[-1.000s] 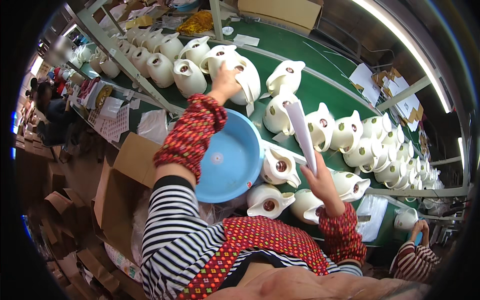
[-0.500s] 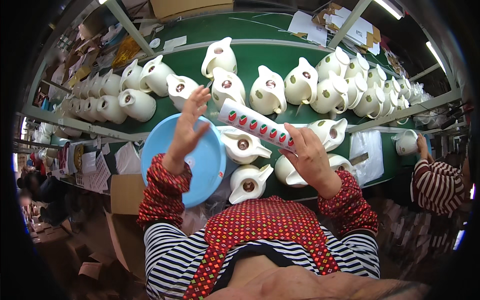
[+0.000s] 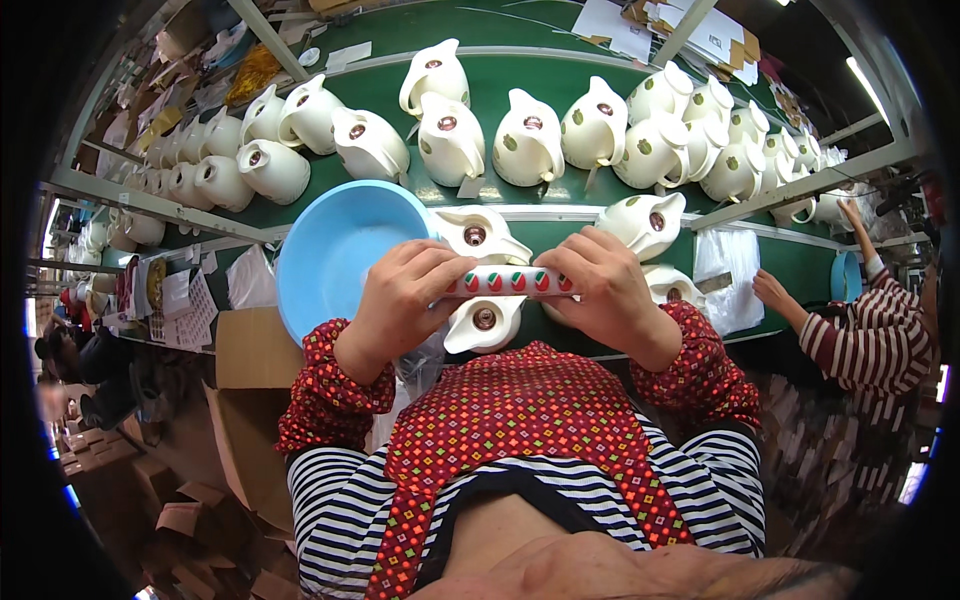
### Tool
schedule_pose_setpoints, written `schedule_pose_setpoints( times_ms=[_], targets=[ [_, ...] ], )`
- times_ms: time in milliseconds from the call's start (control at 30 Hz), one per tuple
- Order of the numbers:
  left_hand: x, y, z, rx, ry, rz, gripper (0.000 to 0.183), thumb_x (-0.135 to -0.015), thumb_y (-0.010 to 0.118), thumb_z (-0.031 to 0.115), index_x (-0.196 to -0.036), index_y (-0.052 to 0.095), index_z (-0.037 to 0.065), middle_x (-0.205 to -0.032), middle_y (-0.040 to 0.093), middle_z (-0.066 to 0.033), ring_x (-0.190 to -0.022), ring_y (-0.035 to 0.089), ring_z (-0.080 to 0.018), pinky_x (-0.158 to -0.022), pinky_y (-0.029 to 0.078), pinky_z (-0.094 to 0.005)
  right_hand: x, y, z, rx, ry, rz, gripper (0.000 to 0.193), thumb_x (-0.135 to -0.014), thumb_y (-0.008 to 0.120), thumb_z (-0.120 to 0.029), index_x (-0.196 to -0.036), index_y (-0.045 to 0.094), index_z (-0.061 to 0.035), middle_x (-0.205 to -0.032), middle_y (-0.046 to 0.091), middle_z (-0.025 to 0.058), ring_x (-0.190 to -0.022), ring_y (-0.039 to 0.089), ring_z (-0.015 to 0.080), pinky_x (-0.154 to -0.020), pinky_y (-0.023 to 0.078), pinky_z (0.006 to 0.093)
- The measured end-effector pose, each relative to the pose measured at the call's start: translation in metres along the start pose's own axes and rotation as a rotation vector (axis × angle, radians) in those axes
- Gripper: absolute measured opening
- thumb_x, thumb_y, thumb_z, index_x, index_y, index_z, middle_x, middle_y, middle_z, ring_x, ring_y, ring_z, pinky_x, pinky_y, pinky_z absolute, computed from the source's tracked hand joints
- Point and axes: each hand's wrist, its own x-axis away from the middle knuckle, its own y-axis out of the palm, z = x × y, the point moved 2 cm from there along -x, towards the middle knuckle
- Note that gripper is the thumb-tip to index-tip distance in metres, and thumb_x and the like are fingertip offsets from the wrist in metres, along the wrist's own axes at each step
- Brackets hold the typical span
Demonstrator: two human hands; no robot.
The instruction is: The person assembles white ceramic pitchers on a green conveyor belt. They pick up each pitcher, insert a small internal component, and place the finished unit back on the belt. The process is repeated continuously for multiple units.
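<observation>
A narrow white strip of stickers (image 3: 505,281), printed with a row of red and green marks, is stretched level between my two hands. My left hand (image 3: 408,290) pinches its left end and my right hand (image 3: 603,287) its right end, thumbs toward each other. Just behind the strip stands a cream jug (image 3: 477,232) with a dark round opening on top. Another cream jug (image 3: 484,322) shows below the strip, partly covered by it. To the right, more jugs (image 3: 643,222) stand partly behind my right hand.
A light blue basin (image 3: 330,240) sits left of my hands. Rows of cream jugs (image 3: 528,140) line the green bench (image 3: 510,72) behind a metal rail. Clear plastic bags (image 3: 728,285) lie at right, near a co-worker's hand (image 3: 775,290). An open cardboard box (image 3: 250,345) stands at lower left.
My left hand, open and raised over the basin before, has come down and right onto the strip. The strip has turned level and moved closer to me. The co-worker's hands have moved apart.
</observation>
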Motion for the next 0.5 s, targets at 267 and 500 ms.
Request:
schedule_pose_setpoints(
  times_ms=[267, 500],
  targets=[
    [0.004, -0.003, 0.021, 0.011, -0.061, 0.022, 0.031, -0.07, 0.086, 0.005, -0.099, 0.073, 0.008, -0.089, 0.071, -0.0061, -0.079, 0.066, -0.0272, -0.068, 0.052, -0.0391, 0.018, -0.011, -0.004, -0.136, -0.071, 0.169, 0.032, -0.073, 0.087, -0.011, -0.102, 0.075, -0.0089, -0.095, 0.068, 0.0061, -0.091, 0.066, 0.0262, -0.081, 0.049, 0.0403],
    [-0.002, 0.001, 0.034, 0.02, -0.006, 0.025, 0.022, -0.076, 0.085, 0.006, -0.096, 0.074, 0.007, -0.084, 0.069, -0.0065, -0.076, 0.064, -0.0269, -0.066, 0.051, -0.0388, 0.027, -0.011, 0.002, -0.247, 0.059, 0.141, 0.025, -0.074, 0.09, -0.005, -0.096, 0.079, -0.0057, -0.09, 0.069, 0.0066, -0.076, 0.067, 0.0203, -0.061, 0.052, 0.0313]
  ],
)
